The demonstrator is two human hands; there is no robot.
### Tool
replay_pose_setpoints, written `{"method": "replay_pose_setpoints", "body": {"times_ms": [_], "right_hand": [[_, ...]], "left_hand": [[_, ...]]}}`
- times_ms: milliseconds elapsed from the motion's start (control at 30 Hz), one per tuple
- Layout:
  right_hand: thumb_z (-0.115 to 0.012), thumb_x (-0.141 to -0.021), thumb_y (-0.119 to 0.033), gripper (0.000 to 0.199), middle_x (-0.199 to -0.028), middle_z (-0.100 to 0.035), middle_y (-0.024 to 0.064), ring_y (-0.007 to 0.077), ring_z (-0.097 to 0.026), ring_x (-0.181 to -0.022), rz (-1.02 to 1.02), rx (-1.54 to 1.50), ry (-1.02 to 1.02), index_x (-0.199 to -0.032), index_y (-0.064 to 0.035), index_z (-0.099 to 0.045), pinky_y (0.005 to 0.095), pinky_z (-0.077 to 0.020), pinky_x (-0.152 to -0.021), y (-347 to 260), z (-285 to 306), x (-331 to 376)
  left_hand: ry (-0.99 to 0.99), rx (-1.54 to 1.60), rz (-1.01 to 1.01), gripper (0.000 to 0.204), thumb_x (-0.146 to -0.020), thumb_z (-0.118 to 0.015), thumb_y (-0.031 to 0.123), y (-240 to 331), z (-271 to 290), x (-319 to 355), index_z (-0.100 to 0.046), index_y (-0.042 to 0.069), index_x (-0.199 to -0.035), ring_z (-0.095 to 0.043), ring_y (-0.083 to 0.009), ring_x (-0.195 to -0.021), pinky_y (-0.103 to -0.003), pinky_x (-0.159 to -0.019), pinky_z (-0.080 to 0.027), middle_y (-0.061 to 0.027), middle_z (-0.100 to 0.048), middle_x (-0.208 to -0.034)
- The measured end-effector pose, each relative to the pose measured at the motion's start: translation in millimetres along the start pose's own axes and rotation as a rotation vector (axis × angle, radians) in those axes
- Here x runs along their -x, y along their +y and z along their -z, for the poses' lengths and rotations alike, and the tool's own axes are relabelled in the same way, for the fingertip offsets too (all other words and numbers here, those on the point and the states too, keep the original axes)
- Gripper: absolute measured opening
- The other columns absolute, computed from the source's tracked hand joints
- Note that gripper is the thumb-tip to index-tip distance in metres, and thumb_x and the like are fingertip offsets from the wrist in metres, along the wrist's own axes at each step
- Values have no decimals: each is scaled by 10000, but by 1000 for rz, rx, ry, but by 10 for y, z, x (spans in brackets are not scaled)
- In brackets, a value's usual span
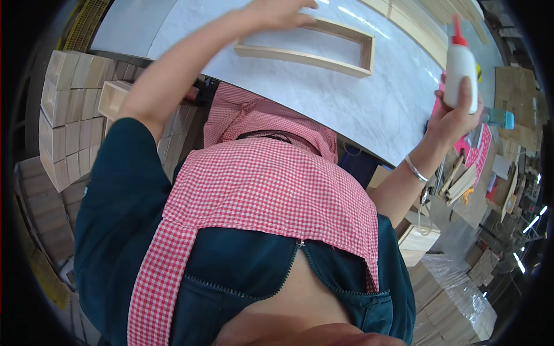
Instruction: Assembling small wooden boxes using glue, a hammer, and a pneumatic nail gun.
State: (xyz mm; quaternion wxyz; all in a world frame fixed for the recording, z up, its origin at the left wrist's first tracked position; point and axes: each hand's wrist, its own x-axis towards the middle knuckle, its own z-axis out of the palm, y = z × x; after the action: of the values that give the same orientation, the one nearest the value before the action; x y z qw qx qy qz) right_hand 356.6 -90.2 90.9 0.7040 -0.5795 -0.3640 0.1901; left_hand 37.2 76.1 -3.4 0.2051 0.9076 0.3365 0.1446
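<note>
A long rectangular wooden frame (303,60) lies on a white marbled tabletop (369,118), its inside showing the table surface. My left hand (280,14) reaches over the frame's far left part, fingers stretched out and apart. Nothing shows in it, and I cannot tell whether its fingertips touch the wood. Over the table's right side, my right hand (455,120) is wrapped round a white squeeze bottle (463,72) with a red pointed nozzle. The bottle is held nearly upright, nozzle up, apart from the frame.
Long wooden strips (410,29) lie along the table's far edge. Stacked wooden boxes (72,92) stand on the left. At the right are a cardboard box (513,98), a blue container (501,119) and plastic-wrapped wooden pieces (456,294).
</note>
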Motion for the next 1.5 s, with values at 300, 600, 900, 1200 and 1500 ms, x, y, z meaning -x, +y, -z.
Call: {"method": "replay_pose_setpoints", "body": {"times_ms": [300, 600, 900, 1200, 1500], "right_hand": [[-791, -845, -184, 556, -1073, -609, 202, 268, -658, -846, -30, -41, -298, -1252, 25, -476, 273, -546, -607, 219, -643, 558], [-820, -810, -172, 533, -1080, -623, 165, 253, -639, -897, -134, 173, -618, -1236, -27, -534, 291, -539, -694, 415, -1142, 958], [-843, -796, -197, 565, -1082, -631, 157, 273, -658, -908, 69, 230, -739, -1238, -32, -533, 353, -561, -778, 568, -1458, 1035], [-854, -794, -229, 581, -1068, -636, 155, 291, -666, -903, 190, 265, -765, -1232, -34, -526, 348, -561, -768, 556, -1536, 1037], [-858, -798, -265, 572, -1026, -644, 153, 265, -665, -862, 305, 337, -646, -1206, -25, -537, 335, -555, -729, 608, -1766, 931]], "left_hand": [[342, -273, -111, 372, -903, -600, 137, 731, -662, 724, -645, 178, -1270, -598, -200, -1042, -401, -1088, -400, -31, -652, -1145], [568, -336, -120, 384, -918, -606, 238, 824, -986, 1059, -607, 130, -1286, -528, -248, -1215, -501, -1171, -302, -58, -614, -1260], [492, -234, -52, 471, -933, -597, 348, 777, -1132, 1128, -574, 101, -1333, -436, -299, -1329, -548, -1203, -233, -116, -539, -1394], [459, -218, -46, 466, -950, -571, 331, 780, -1145, 1147, -560, 81, -1343, -422, -306, -1372, -558, -1210, -226, -148, -519, -1423], [470, -153, -56, 440, -940, -587, 304, 781, -1136, 1127, -585, 69, -1313, -334, -294, -1478, -553, -1217, -216, -166, -431, -1547]]}}
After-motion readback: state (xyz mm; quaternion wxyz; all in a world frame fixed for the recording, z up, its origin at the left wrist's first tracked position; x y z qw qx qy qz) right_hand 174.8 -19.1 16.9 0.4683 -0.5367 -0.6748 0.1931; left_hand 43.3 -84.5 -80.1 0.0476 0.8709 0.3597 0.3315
